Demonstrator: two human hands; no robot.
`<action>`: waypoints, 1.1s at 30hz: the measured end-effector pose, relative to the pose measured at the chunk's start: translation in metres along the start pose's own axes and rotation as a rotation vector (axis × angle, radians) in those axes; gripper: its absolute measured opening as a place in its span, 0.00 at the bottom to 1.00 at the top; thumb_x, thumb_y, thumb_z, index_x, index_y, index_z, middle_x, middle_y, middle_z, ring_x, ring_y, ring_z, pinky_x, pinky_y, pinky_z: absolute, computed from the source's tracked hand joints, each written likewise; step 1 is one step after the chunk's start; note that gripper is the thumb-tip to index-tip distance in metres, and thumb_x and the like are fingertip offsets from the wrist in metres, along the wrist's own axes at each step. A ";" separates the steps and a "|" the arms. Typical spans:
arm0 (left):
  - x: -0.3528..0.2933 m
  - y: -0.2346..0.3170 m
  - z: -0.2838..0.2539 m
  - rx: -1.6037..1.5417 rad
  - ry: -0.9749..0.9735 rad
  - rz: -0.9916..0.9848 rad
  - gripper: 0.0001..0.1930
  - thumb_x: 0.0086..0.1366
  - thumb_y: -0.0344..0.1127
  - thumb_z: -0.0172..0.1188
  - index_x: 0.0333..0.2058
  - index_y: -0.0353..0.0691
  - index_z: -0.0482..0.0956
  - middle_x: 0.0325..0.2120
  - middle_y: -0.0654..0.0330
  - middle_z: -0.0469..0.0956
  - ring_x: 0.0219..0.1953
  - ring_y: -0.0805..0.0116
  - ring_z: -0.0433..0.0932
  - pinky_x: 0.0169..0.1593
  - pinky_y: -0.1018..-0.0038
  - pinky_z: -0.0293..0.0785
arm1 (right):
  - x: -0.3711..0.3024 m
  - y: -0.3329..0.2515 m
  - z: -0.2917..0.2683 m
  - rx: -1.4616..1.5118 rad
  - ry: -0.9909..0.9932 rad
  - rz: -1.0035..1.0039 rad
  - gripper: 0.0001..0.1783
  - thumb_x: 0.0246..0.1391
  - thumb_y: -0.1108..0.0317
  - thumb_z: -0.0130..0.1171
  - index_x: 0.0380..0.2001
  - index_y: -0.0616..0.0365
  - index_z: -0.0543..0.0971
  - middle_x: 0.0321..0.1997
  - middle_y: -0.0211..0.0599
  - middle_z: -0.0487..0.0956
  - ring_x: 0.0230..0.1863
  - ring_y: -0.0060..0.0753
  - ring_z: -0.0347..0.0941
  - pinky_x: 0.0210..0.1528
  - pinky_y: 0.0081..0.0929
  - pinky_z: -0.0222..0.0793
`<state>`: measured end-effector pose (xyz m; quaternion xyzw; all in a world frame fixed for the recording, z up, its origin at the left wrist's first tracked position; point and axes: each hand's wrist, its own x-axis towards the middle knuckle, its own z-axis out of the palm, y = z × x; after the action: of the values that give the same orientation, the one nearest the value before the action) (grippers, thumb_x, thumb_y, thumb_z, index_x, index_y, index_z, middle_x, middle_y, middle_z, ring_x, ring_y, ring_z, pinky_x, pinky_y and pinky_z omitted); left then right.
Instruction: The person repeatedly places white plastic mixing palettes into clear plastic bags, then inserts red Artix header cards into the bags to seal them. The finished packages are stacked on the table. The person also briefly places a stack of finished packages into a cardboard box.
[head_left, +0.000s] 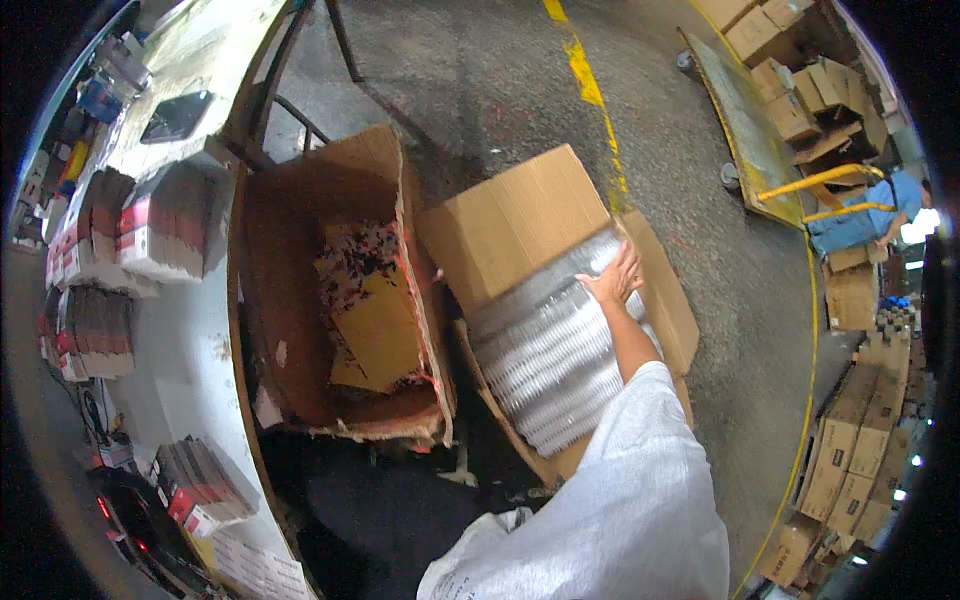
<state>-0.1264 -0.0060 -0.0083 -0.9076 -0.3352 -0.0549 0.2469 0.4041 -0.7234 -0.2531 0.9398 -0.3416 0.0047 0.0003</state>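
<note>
Reaching over clear plastic trays [545, 365], right hand [616, 279] has fingers spread, contact unclear; cardboard carton [515, 225] already opened, trays still packed inside. Left hand unseen.

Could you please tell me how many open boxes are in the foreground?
2: the worn box beside the table, and the flapped box to its right, under the right hand.

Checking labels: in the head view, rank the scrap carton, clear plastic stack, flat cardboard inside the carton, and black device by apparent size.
1. Scrap carton
2. Clear plastic stack
3. Flat cardboard
4. Black device
</note>
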 end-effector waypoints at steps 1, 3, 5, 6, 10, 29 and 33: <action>0.003 0.004 -0.004 -0.002 -0.010 -0.013 0.22 0.65 0.48 0.48 0.48 0.35 0.72 0.46 0.47 0.73 0.42 0.45 0.74 0.45 0.56 0.73 | 0.014 -0.007 0.001 -0.013 -0.022 0.018 0.72 0.17 0.39 0.75 0.65 0.52 0.47 0.68 0.42 0.50 0.69 0.45 0.43 0.58 0.64 0.49; 0.003 0.013 -0.011 -0.003 -0.024 -0.030 0.23 0.65 0.49 0.48 0.49 0.35 0.72 0.47 0.47 0.73 0.42 0.45 0.73 0.45 0.56 0.72 | 0.038 -0.017 0.004 -0.033 -0.062 0.025 0.71 0.15 0.38 0.75 0.65 0.51 0.49 0.68 0.39 0.52 0.68 0.41 0.46 0.58 0.62 0.51; -0.003 0.023 -0.020 0.015 -0.034 -0.055 0.23 0.65 0.49 0.47 0.49 0.36 0.72 0.47 0.47 0.73 0.43 0.45 0.73 0.45 0.56 0.72 | 0.055 -0.022 0.008 -0.059 -0.144 0.020 0.66 0.21 0.42 0.75 0.63 0.52 0.51 0.67 0.39 0.51 0.68 0.41 0.46 0.59 0.60 0.50; -0.007 0.028 -0.025 0.021 -0.043 -0.066 0.24 0.65 0.50 0.47 0.49 0.36 0.71 0.47 0.47 0.72 0.43 0.46 0.73 0.46 0.55 0.72 | 0.061 -0.024 0.012 -0.099 -0.208 0.033 0.63 0.23 0.44 0.75 0.62 0.52 0.53 0.67 0.39 0.51 0.68 0.41 0.47 0.60 0.59 0.50; -0.010 0.041 -0.043 0.027 -0.077 -0.074 0.25 0.65 0.52 0.46 0.51 0.37 0.70 0.49 0.47 0.71 0.46 0.46 0.72 0.47 0.55 0.71 | 0.081 -0.018 0.029 -0.048 -0.133 0.118 0.51 0.30 0.57 0.75 0.59 0.47 0.58 0.61 0.39 0.62 0.63 0.41 0.56 0.55 0.55 0.57; 0.035 0.056 -0.057 -0.336 -0.028 -0.180 0.32 0.64 0.61 0.41 0.55 0.41 0.66 0.54 0.48 0.67 0.54 0.48 0.66 0.52 0.55 0.68 | -0.003 0.028 -0.010 0.386 -0.025 -0.213 0.09 0.48 0.66 0.57 0.30 0.58 0.70 0.27 0.50 0.75 0.33 0.57 0.72 0.34 0.46 0.65; 0.076 0.083 -0.090 -0.508 0.020 -0.234 0.34 0.64 0.63 0.40 0.57 0.41 0.66 0.56 0.48 0.66 0.56 0.48 0.65 0.53 0.55 0.68 | -0.033 0.024 -0.135 0.543 -0.084 -0.347 0.12 0.44 0.65 0.61 0.29 0.60 0.71 0.25 0.47 0.75 0.32 0.49 0.75 0.35 0.39 0.68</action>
<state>-0.0092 -0.0593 0.0567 -0.8949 -0.4108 -0.1742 0.0069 0.3619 -0.7198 -0.1187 0.9492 -0.1621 0.0566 -0.2636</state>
